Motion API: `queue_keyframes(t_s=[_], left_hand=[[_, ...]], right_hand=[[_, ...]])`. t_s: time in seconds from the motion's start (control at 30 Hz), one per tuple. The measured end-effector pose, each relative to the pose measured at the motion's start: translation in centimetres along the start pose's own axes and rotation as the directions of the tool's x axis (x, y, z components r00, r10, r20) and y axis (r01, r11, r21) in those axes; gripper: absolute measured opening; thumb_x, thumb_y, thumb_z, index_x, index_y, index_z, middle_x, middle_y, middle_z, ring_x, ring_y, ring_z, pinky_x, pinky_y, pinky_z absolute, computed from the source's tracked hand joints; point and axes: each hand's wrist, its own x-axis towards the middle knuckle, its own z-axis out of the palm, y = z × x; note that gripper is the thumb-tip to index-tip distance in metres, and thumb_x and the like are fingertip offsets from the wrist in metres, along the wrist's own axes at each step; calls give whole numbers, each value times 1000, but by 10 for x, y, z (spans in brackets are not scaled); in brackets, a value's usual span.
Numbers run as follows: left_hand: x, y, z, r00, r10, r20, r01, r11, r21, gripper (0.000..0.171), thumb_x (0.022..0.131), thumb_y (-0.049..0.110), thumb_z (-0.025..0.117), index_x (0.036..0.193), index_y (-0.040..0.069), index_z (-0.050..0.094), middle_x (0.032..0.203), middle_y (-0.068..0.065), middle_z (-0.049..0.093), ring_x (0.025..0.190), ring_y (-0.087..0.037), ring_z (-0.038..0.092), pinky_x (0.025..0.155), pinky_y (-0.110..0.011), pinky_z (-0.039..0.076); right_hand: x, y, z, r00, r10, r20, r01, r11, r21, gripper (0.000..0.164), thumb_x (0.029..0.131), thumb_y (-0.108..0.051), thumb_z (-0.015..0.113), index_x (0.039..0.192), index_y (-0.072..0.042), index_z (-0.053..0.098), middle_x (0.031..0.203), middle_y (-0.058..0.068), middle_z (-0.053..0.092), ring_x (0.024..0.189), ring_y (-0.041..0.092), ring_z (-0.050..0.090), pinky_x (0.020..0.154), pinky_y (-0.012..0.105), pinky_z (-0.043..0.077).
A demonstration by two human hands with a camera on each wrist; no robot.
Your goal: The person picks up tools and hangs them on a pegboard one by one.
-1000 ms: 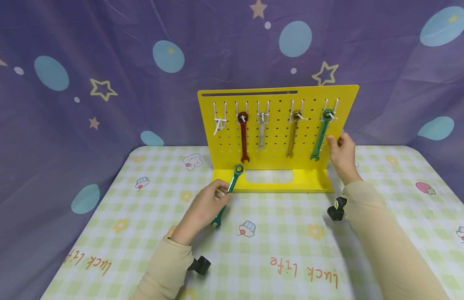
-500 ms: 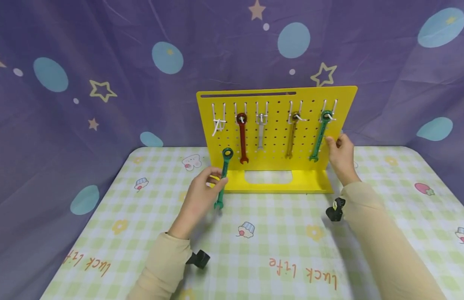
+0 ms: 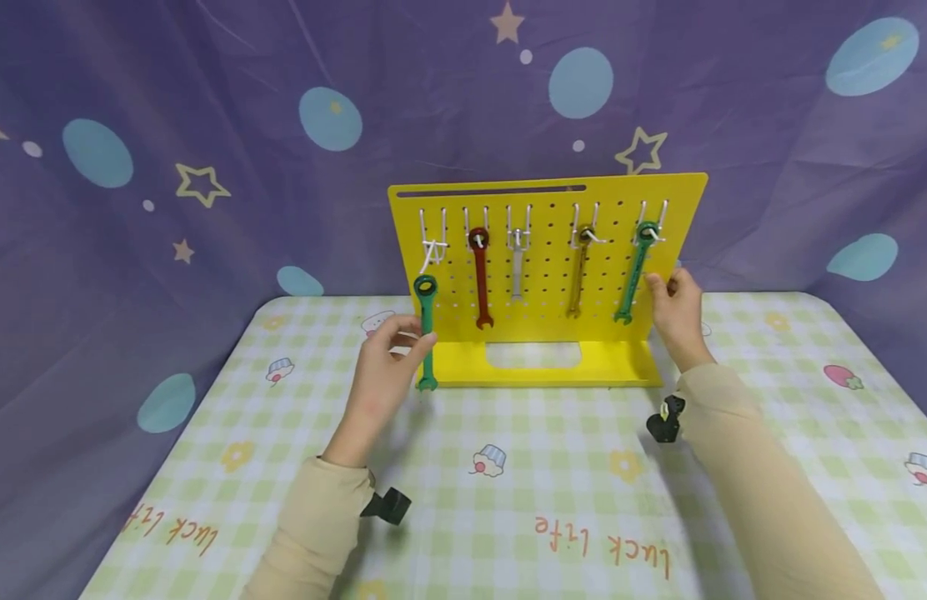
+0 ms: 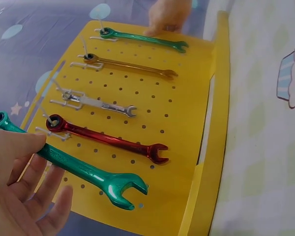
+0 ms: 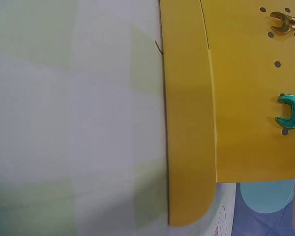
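Observation:
My left hand (image 3: pixel 386 364) pinches a green combination wrench (image 4: pixel 78 167) between thumb and fingers, ring end up and open jaw down. The wrench hangs upright in front of the left side of the yellow pegboard (image 3: pixel 538 317), its ring just under the leftmost white hook (image 3: pixel 433 247), which bears nothing. At the board's right edge, my right hand (image 3: pixel 678 317) grips the panel with thumb in front; its other fingers are partly hidden behind. Beside that thumb hangs a second green wrench (image 3: pixel 634 275).
On further hooks hang a red wrench (image 3: pixel 482 283), a silver wrench (image 3: pixel 517 275) and a gold wrench (image 3: pixel 578 279). The pegboard stands on a checked tablecloth (image 3: pixel 553 450), with a purple patterned curtain (image 3: pixel 448 92) behind it.
My left hand has carried the green wrench up and to the left, turning it from slanted to nearly upright below the leftmost hook. The right hand keeps its hold on the board's edge.

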Motion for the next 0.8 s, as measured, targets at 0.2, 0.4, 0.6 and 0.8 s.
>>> queue_keyframes(t_s=[0.2,0.4,0.6,0.8], left_hand=[[10,-1,0,1000,-23,2,23,999,-43,22,97,19,67,114,5,63,113,-10,63,100,-23,61,83,-37,51],[21,-1,0,1000,-28,0,28,998,-52,24,96,16,68,115,2,64,113,-12,63,98,-25,61,79,-36,55],[33,-4,3,999,-31,9,32,999,-30,25,97,18,67,116,3,62,114,-13,62,99,-26,60,79,-36,54],[44,-9,6,999,-51,8,51,999,-5,27,97,21,66,117,4,62,116,-12,62,102,-26,57,80,-35,52]], right_hand=[[0,-1,1,1000,7,-7,-7,1000,-2,42,102,-27,50,117,12,54,112,26,62,81,-1,49,73,15,42],[-1,-2,2,1000,8,-12,-8,1000,13,42,102,-27,50,117,12,54,110,25,61,80,0,48,73,16,42],[-1,-1,3,1000,8,-15,-7,1000,19,43,101,-29,50,114,12,54,105,21,59,77,1,47,70,16,40],[-2,-1,2,999,34,-2,-34,999,27,44,101,-31,49,116,11,53,108,21,59,80,1,48,73,18,42]])
